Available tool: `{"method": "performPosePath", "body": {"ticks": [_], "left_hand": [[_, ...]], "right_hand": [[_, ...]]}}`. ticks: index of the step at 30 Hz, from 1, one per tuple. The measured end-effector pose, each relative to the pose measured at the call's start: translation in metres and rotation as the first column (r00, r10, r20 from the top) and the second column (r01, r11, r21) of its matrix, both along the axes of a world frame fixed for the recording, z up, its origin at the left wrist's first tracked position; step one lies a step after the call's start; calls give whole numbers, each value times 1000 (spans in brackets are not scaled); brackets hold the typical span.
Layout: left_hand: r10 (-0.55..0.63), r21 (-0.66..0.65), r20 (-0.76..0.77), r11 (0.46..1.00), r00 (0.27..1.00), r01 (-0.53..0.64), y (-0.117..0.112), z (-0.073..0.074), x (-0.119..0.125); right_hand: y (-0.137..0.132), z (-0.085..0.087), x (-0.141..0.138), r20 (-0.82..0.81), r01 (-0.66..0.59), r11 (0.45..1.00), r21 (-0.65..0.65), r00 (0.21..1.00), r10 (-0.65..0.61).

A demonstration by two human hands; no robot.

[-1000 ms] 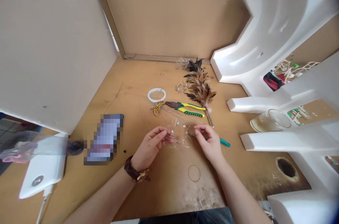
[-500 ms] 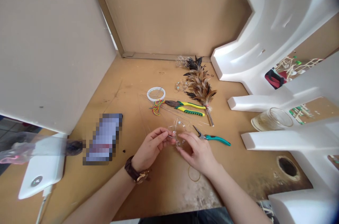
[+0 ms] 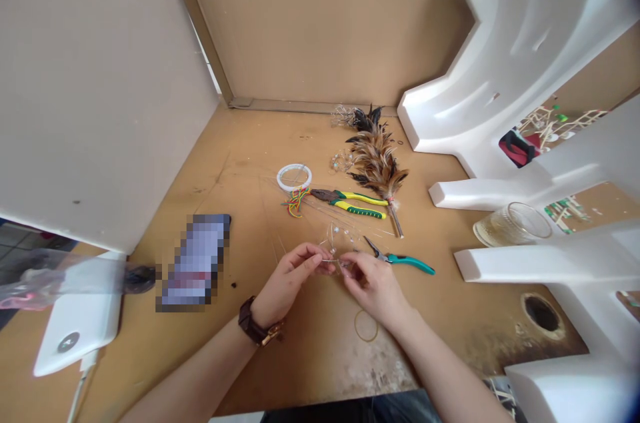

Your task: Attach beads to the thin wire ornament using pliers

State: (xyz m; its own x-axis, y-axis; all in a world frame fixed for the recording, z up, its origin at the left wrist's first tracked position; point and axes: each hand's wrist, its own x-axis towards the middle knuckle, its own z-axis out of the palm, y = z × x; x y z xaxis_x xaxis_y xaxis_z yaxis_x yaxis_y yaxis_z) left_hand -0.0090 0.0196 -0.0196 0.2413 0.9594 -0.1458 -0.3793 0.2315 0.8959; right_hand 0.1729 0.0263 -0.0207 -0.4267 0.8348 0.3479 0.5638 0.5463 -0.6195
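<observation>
My left hand and my right hand meet above the board, their fingertips pinching a thin clear wire piece with small beads. Part of it is hidden by my fingers. Just beyond my right hand lie teal-handled pliers. Farther back are yellow-and-green handled pliers, a coil of white wire, a bunch of coloured threads and a brown feather duster. A small wire tangle lies beside the feathers. A watch sits on my left wrist.
A wooden board lies between cardboard walls. On it are a blurred phone at left, a rubber band below my right hand, and a glass jar at right. White moulded foam stands along the right.
My hands have drawn closer together, with fingertips now almost meeting on the wire. The beaded wire looks pulled in tighter. The teal pliers are uncovered compared with the oldest frame.
</observation>
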Motion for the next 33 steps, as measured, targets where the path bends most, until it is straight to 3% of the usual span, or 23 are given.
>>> {"method": "performPosePath", "body": {"ticks": [8,12,18,25,29,33], "left_hand": [[43,55,-354,998,934,-25,3,-1,-2],[55,79,-439,997,897,-22,3,-3,-3],[21,68,-446,998,895,10,0,-3,0],[80,148,-506,989,859,-5,-4,-5,4],[93,171,-381,985,920,-29,-5,-4,7],[-19,17,-244,1000,970,24,-4,-2,8]], "right_hand": [[1,-2,0,12,57,992,110,998,-59],[0,-2,1,55,65,985,158,996,-74],[-2,-3,1,120,49,990,129,991,-65],[-5,1,-4,66,81,992,95,994,-87],[-5,3,-6,49,91,994,61,994,-94],[-5,1,-7,21,92,996,0,996,-92]]}}
